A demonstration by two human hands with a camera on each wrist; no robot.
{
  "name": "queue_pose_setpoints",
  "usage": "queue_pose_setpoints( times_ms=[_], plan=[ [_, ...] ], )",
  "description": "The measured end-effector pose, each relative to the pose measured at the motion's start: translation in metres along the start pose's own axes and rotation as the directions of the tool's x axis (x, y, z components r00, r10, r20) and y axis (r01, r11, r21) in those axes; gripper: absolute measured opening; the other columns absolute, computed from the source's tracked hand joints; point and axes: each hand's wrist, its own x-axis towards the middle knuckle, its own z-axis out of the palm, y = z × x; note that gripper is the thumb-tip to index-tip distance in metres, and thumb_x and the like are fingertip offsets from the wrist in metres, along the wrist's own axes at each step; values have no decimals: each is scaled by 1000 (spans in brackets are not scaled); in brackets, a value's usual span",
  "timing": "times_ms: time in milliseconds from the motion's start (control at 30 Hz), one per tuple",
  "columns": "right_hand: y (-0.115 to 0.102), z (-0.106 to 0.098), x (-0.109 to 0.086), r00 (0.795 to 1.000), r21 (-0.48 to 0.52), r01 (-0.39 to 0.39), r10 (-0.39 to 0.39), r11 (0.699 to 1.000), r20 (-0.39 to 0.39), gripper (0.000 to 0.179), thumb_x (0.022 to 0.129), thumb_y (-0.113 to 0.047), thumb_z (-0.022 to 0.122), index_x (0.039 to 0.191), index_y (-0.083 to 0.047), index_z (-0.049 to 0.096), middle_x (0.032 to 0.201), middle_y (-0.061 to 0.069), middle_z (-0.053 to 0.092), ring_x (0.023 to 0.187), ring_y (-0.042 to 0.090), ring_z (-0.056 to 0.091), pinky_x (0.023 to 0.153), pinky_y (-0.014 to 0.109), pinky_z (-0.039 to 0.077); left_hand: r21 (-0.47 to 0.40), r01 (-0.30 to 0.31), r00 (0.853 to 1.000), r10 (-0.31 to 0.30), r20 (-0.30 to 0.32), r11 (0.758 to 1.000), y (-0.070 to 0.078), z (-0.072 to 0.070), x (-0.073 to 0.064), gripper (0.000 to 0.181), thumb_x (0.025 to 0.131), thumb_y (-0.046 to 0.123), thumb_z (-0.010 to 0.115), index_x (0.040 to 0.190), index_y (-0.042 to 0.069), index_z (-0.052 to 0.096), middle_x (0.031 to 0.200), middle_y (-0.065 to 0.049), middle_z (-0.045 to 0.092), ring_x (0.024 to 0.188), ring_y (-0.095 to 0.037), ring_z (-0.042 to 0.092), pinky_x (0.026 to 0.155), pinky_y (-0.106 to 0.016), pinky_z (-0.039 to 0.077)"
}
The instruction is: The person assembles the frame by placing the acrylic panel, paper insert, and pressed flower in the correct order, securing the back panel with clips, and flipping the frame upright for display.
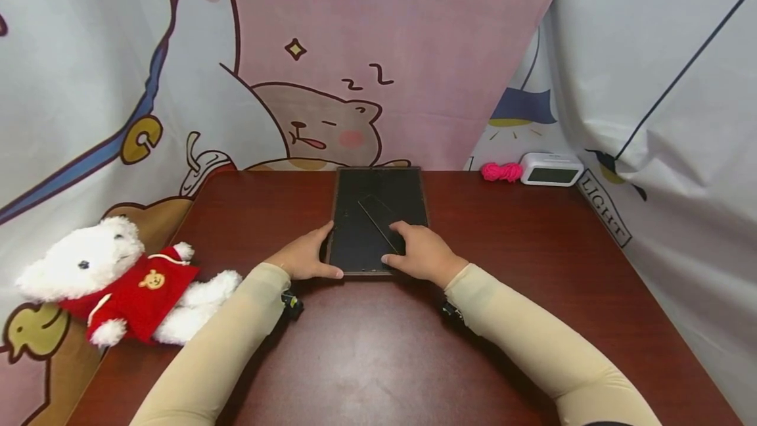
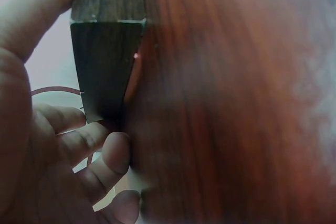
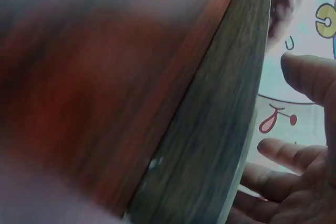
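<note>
A dark picture frame (image 1: 378,186) lies on the table with its black back facing up. A slim stand leg (image 1: 374,210) runs diagonally across that back. My left hand (image 1: 305,256) holds the frame's near left corner, thumb along the front edge and fingers at the left side. In the left wrist view its curled fingers (image 2: 116,153) touch the wood-grained edge (image 2: 107,61). Over the lower right part of the back is my right hand (image 1: 422,252), thumb and forefinger spread beside the leg. The right wrist view shows its fingers (image 3: 283,153) apart, next to the frame's side (image 3: 210,108).
A white plush bear (image 1: 106,255) in a red top lies on the left. At the back right stand a white digital clock (image 1: 552,169) and a pink yarn bundle (image 1: 501,172). Printed curtains (image 1: 426,51) border the reddish-brown table (image 1: 367,347).
</note>
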Motion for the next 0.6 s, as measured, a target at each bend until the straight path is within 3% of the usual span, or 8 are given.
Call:
queue_pose_setpoints(
  times_ms=[333, 600],
  plan=[
    [-23, 5, 4, 1000, 0, 0, 0, 1000, 5, 94, 83, -58, 83, 155, -7, 49, 142, 23, 63, 130, 38, 63, 107, 51, 53, -13, 0, 1000, 0, -2, 1000, 1, -1, 0, 127, 82, 58, 85, 169, 2, 11, 173, -23, 22, 158, -40, 29, 126, -56, 29],
    [-35, 9, 12, 999, -81, -43, 45, 996, 26, 106, 76, -68, 84, 159, -13, 46, 141, 22, 60, 125, 47, 61, 102, 56, 54, -25, -3, 1000, 3, 3, 1000, 2, -1, -1, 126, 83, 57, 85, 169, 3, 10, 174, -21, 21, 158, -39, 29, 126, -56, 30]
  ],
)
